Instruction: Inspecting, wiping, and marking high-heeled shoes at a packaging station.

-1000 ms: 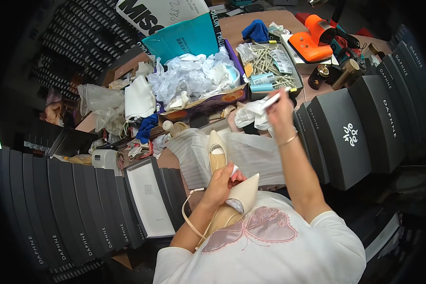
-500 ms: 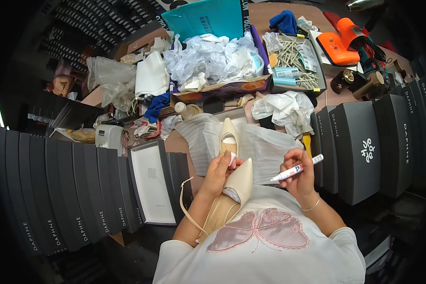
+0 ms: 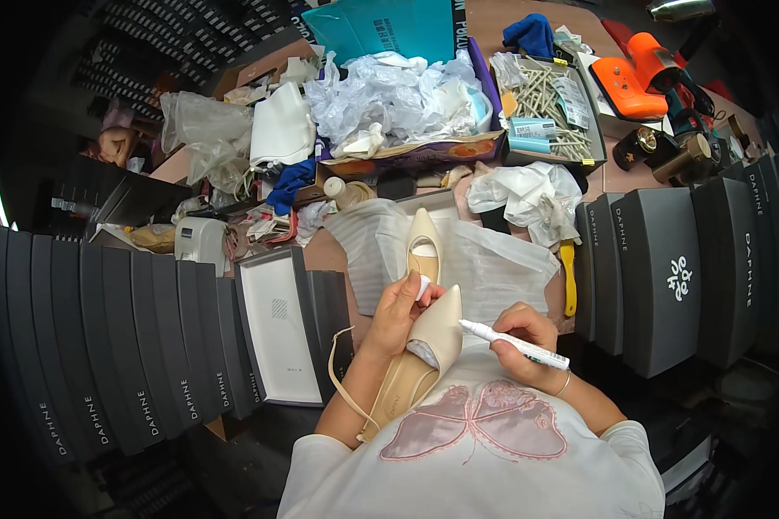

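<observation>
A cream pointed-toe shoe [image 3: 438,330] with a thin loose ankle strap lies tilted along my left forearm, its toe pointing away from me. My left hand [image 3: 396,310] is closed around the shoe's side, and a small white cap [image 3: 423,286] sits pinched at its fingertips. In my right hand [image 3: 528,342], fingers wrapped, is a white paint marker pen [image 3: 519,344]. Its tip is at the right edge of the shoe's toe; whether it touches, I cannot tell. A second cream shoe [image 3: 422,228] rests on white tissue paper [image 3: 502,268] just beyond.
Dark shoe boxes stand in rows on the left [image 3: 117,346] and right [image 3: 658,268]. An open box [image 3: 273,329] shows its pale inside. Behind are a carton of crumpled tissue [image 3: 398,104], a box of sticks [image 3: 541,99], a yellow-handled tool [image 3: 569,278] and an orange device [image 3: 627,86].
My right hand has moved down and left, swinging the marker so its tip now points left at the shoe's toe. My left hand keeps its hold on the shoe and cap.
</observation>
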The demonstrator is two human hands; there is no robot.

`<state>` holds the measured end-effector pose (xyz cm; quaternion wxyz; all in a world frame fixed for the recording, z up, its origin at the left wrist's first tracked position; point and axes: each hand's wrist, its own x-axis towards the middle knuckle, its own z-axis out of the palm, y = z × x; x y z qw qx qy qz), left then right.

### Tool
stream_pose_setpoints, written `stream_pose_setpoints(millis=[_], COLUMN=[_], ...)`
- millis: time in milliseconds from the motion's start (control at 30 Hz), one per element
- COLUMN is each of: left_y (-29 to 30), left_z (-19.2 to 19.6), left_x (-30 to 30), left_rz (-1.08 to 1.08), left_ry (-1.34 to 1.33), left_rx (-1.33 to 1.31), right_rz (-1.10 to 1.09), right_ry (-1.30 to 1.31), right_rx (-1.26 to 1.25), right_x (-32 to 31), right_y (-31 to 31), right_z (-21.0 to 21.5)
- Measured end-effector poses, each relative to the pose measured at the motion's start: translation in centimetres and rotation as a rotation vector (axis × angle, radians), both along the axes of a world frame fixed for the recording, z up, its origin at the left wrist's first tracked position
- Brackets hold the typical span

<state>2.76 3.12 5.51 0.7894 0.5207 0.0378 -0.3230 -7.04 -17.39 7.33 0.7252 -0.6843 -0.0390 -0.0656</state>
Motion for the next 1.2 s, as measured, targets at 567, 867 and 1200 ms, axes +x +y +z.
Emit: stream_pose_setpoints(millis=[567,867,1200], left_y=[0.0,0.0,-0.1], left_z=[0.4,0.2,0.2], left_x=[-0.4,-0.6,-0.5], left_rz=[0.002,-0.012,-0.018], left_ry=[0.015,0.028,0.005], left_rx=[-0.035,-0.037,-0.007], right_rz=[0.034,-0.04,0.063], right_ry=[0.041,0.076,0.026], right_rx=[-0.04,0.047,-0.082], right_x=[0.6,0.7,0.5], right_y=[0.3,0.1,-0.2], right_z=[0.3,0.0,0.8])
